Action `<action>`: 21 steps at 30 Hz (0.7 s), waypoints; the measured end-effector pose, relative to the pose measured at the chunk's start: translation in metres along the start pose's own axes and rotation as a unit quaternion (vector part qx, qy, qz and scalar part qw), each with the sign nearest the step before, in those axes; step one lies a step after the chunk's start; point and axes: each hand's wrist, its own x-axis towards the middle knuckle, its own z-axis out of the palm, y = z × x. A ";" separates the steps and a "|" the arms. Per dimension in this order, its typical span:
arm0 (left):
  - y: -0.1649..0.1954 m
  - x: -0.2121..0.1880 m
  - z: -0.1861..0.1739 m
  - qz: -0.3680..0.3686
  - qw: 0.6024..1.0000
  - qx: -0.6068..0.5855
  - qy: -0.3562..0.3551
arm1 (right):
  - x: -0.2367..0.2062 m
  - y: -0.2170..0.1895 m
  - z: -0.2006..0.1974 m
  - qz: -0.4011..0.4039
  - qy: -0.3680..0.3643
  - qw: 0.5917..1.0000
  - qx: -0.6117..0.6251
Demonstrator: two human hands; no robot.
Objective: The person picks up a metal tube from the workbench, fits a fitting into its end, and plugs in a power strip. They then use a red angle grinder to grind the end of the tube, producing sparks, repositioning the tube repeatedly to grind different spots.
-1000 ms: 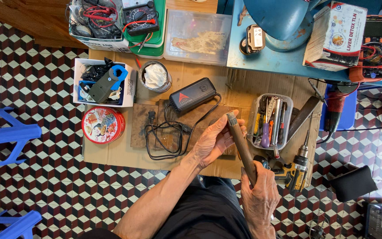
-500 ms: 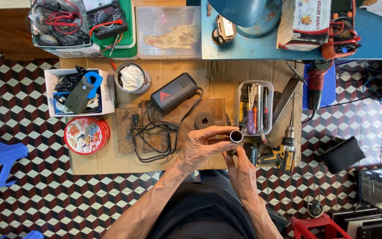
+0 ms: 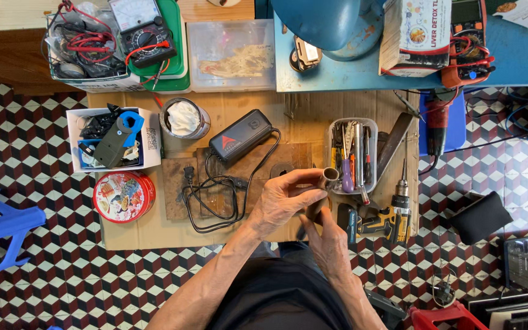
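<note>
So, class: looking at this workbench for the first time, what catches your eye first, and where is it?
At the centre, the left hand and right hand hold a brown tube end-on above the cardboard mat. To the left lies a round red tin. A yellow cordless drill lies to the right.

Bare forearms, bare hands [image 3: 300, 211], dark clothing
</note>
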 end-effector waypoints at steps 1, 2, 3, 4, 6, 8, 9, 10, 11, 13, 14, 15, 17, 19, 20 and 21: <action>0.000 0.004 0.001 -0.007 1.000 0.015 0.015 | 0.002 -0.004 0.005 0.026 -0.008 0.999 0.021; 0.000 0.008 0.002 -0.014 0.999 0.029 0.030 | 0.005 -0.007 0.009 0.051 -0.015 0.998 0.042; 0.000 0.012 0.003 -0.022 0.998 0.043 0.046 | 0.009 -0.012 0.014 0.038 -0.013 0.995 0.089; 0.001 0.015 0.003 -0.021 0.995 0.088 0.051 | 0.015 -0.017 0.020 0.024 -0.012 0.990 0.136; 0.004 0.018 0.001 -0.025 0.982 0.177 0.061 | 0.021 -0.025 0.024 0.018 -0.042 0.982 0.185; 0.007 0.020 -0.004 -0.070 0.975 0.189 0.096 | 0.026 -0.030 0.021 0.032 -0.101 0.977 0.186; 0.009 0.019 -0.007 -0.095 0.970 0.193 0.113 | 0.026 -0.033 0.018 0.054 -0.122 0.980 0.146; 0.010 0.017 -0.010 -0.082 0.966 0.213 0.118 | 0.026 -0.034 0.013 0.073 -0.142 0.982 0.105; 0.012 0.015 -0.014 -0.069 0.962 0.234 0.124 | 0.027 -0.036 0.008 0.091 -0.162 0.981 0.063; 0.014 0.011 -0.021 -0.044 0.951 0.274 0.134 | 0.027 -0.038 -0.001 0.093 -0.115 0.982 0.114; 0.015 0.009 -0.024 -0.033 0.945 0.295 0.137 | 0.028 -0.039 -0.005 0.094 -0.093 0.981 0.140; 0.015 0.007 -0.027 -0.022 0.938 0.315 0.141 | 0.031 -0.040 -0.009 0.097 -0.075 0.979 0.161; 0.016 0.004 -0.031 -0.009 0.941 0.309 0.136 | 0.039 -0.040 -0.016 0.104 -0.039 0.973 0.203; 0.016 0.001 -0.035 -0.003 0.945 0.296 0.138 | 0.047 -0.038 -0.023 0.082 -0.019 0.974 0.211; 0.016 -0.001 -0.037 -0.002 0.948 0.285 0.141 | 0.051 -0.037 -0.023 0.071 -0.009 0.974 0.215; 0.015 -0.002 -0.038 -0.002 0.951 0.274 0.144 | 0.054 -0.035 -0.022 0.062 -0.002 0.975 0.212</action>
